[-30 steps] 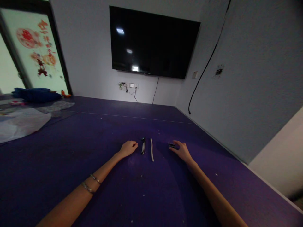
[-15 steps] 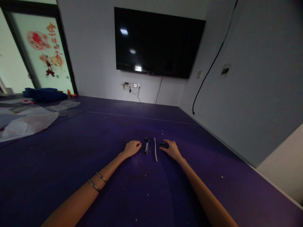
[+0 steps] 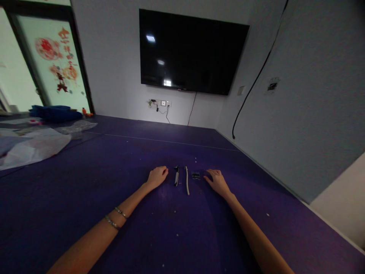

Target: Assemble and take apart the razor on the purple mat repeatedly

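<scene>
Three small things lie in a row on the purple surface [image 3: 176,220]. Leftmost is a slim black-and-grey tool [image 3: 176,178] with a dark angled head, perhaps a razor. Beside it lies a long, pale, slightly curved stick [image 3: 187,182], possibly a toothbrush. The third is a small, flat, dark rectangular piece [image 3: 195,175], too small to name. My left hand [image 3: 157,177] rests to the left of the black-and-grey tool, apart from it, with fingers curled closed and nothing showing in them. To the right of the dark piece, my right hand [image 3: 218,182] has its fingers apart and touches none of the three.
White plastic sheeting [image 3: 42,146], a clear bag [image 3: 76,126] and a dark blue bundle [image 3: 54,113] lie at the far left. A black cable [image 3: 252,83] hangs down the right wall. A television [image 3: 194,51] is mounted above wall sockets [image 3: 163,103].
My right hand has let go of the dark rectangular piece and moved off to the right, leaving it lying flat. My left hand has shifted slightly left and away.
</scene>
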`<state>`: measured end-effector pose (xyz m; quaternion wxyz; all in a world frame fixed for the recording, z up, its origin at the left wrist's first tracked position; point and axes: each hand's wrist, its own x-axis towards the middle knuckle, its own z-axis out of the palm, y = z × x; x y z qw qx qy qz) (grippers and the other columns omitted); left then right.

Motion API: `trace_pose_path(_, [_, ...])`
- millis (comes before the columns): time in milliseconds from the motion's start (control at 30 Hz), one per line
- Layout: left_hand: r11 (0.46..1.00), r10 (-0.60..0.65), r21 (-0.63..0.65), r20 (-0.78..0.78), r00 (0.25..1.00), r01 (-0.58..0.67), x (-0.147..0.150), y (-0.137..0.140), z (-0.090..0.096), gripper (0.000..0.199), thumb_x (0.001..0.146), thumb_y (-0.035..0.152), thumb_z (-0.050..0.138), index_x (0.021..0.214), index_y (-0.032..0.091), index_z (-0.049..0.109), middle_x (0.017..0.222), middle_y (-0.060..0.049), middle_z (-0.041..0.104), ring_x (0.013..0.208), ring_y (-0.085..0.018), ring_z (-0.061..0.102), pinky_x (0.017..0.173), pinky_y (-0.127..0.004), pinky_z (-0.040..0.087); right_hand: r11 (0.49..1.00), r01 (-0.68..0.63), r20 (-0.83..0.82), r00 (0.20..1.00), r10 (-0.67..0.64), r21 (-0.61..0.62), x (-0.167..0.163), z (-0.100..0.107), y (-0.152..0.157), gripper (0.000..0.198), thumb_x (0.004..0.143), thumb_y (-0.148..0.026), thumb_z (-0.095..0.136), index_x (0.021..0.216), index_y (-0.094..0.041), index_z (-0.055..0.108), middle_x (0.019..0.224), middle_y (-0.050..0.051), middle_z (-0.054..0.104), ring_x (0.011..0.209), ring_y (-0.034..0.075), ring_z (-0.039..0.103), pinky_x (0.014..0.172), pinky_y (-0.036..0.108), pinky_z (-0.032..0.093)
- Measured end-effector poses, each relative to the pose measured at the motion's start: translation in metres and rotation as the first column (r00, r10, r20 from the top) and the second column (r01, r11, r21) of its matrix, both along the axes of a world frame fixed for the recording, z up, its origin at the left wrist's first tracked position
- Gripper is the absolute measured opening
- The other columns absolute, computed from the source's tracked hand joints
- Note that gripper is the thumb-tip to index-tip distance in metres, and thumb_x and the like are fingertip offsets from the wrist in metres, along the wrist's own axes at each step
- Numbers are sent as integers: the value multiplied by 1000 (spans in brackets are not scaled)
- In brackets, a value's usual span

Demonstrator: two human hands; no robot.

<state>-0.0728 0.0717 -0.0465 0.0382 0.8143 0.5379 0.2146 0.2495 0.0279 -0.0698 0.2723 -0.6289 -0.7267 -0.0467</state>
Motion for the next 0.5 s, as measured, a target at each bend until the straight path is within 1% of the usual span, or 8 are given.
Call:
trace_pose_path(100, [990, -2, 139, -16, 1000, 4, -8, 6, -3, 33, 90, 31, 30, 102, 17, 58, 108, -10, 59, 103, -20, 52, 88, -31, 37, 993, 90, 113, 990, -81, -77, 13, -2, -6, 46, 86, -41, 40, 121, -15, 54, 132, 13, 47, 125, 30, 33, 93, 47, 36])
trace_pose_path(167, [986, 23, 167, -65, 998, -12, -14, 11, -8, 36, 89, 32, 33, 115, 16, 52, 125, -12, 50, 116, -24, 43, 96, -37, 32, 982, 137, 143, 983, -118, -128, 17, -4, -9, 48, 87, -42, 36, 124, -15, 51, 135, 12, 45, 128, 30, 30, 96, 48, 34])
trace_pose_path(200, [988, 35, 151, -97, 995, -20, -17, 14, -11, 39, 88, 33, 35, 120, 16, 50, 132, -13, 45, 122, -27, 38, 99, -40, 29, 977, 151, 150, 980, -129, -148, 18, -5, -10, 49, 88, -42, 34, 125, -14, 51, 135, 12, 45, 128, 30, 30, 97, 48, 33])
trace_pose_path(233, [994, 41, 109, -132, 990, -27, -20, 16, -14, 41, 88, 35, 36, 123, 16, 48, 135, -14, 42, 125, -29, 34, 100, -43, 27, 974, 161, 155, 979, -136, -161, 17, -5, -11, 49, 88, -42, 33, 125, -13, 51, 134, 12, 45, 128, 30, 32, 98, 47, 32])
trace_pose_path(333, [999, 39, 0, -196, 980, -40, -24, 22, -20, 45, 88, 39, 33, 126, 19, 47, 138, -13, 39, 128, -33, 30, 100, -48, 25, 972, 171, 153, 977, -146, -162, 15, -6, -11, 48, 89, -40, 33, 124, -14, 52, 134, 12, 46, 126, 29, 36, 99, 45, 30])
trace_pose_path(500, [999, 36, 12, -198, 979, -34, -24, 23, -22, 47, 88, 40, 31, 127, 18, 46, 138, -13, 40, 128, -33, 30, 101, -48, 25, 974, 174, 135, 979, -155, -144, 13, -5, -12, 46, 88, -40, 34, 123, -16, 53, 133, 11, 47, 125, 28, 38, 99, 44, 31])
